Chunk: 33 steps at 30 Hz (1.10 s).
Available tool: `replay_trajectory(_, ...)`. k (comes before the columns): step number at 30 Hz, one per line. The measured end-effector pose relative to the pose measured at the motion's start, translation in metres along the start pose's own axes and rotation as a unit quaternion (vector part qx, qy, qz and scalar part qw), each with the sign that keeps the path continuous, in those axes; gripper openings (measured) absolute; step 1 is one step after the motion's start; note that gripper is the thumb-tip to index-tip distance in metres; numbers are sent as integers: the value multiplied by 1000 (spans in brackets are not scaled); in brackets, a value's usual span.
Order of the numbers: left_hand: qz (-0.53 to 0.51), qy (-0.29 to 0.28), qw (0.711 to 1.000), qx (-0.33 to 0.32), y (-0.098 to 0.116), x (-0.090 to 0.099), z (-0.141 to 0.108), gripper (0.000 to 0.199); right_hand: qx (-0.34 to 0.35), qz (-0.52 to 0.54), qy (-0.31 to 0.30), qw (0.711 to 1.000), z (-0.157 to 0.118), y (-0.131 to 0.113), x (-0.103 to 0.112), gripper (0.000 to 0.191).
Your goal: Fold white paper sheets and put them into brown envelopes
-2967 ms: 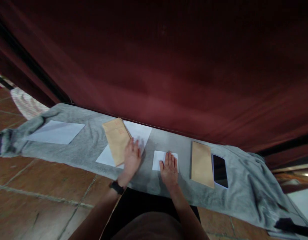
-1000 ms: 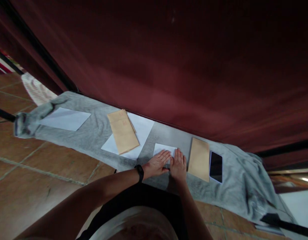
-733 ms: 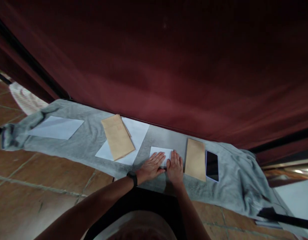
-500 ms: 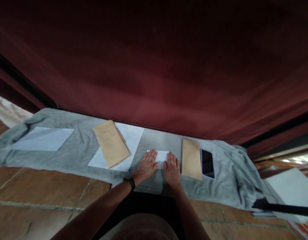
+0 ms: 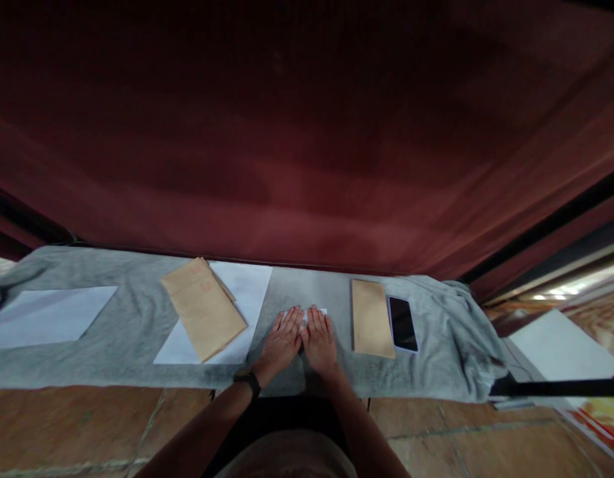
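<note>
A small folded white paper (image 5: pixel 323 311) lies on the grey cloth in front of me, mostly covered by my hands. My left hand (image 5: pixel 283 337) rests flat on its left part, fingers stretched out and pointing away from me. Flat on the right part is my right hand (image 5: pixel 318 340), its thumb touching or nearly touching the left hand. To the left, brown envelopes (image 5: pixel 207 312) lie at a slant over white paper sheets (image 5: pixel 254 285). Another brown envelope (image 5: pixel 372 318) is to the right, with a phone (image 5: pixel 403 323) beside it, its screen dark.
A grey cloth (image 5: pixel 132 325) covers the long, narrow surface. At its far left lies another white sheet (image 5: pixel 48 313). Dark red fabric (image 5: pixel 307 166) hangs like a wall along the back edge. A white panel (image 5: pixel 560 345) stands low at the right, over the tiled floor (image 5: pixel 107 425).
My right hand has slid left over the folded paper, close against the left hand, so less paper shows. The whole view has also shifted and tilted a little.
</note>
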<state>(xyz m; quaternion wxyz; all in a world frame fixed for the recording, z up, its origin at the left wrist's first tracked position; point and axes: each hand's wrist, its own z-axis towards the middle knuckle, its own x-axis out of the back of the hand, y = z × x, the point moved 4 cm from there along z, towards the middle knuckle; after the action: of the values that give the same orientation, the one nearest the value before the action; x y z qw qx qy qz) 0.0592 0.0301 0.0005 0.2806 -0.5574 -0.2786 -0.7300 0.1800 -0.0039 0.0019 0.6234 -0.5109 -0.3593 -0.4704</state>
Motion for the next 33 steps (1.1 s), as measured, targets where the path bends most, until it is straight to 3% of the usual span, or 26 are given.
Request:
replay_trajectory(7, 6, 27, 998, 54, -13, 0, -11, 60, -43, -25, 32, 998, -10, 33, 6, 55)
replay_trajectory(16, 11, 40, 994, 101, -22, 2, -27, 60, -60, -44, 65, 995, -19, 42, 9, 55)
replay_trajectory(21, 7, 76, 991, 106, -6, 12, -23, 59, -72, -29, 79, 994, -21, 41, 18, 52)
replay_trajectory(24, -11, 61, 997, 54, 15, 10, -20, 58, -129, -10, 81, 988, -20, 40, 24, 45)
replay_trajectory(26, -18, 52, 997, 54, 23, 6, -19, 60, -174, 19, 75, 982, -17, 38, 26, 41)
replay_trajectory(33, -20, 45, 997, 64, 25, -1, -21, 68, -234, 110, 65, 964, -1, 44, 29, 28)
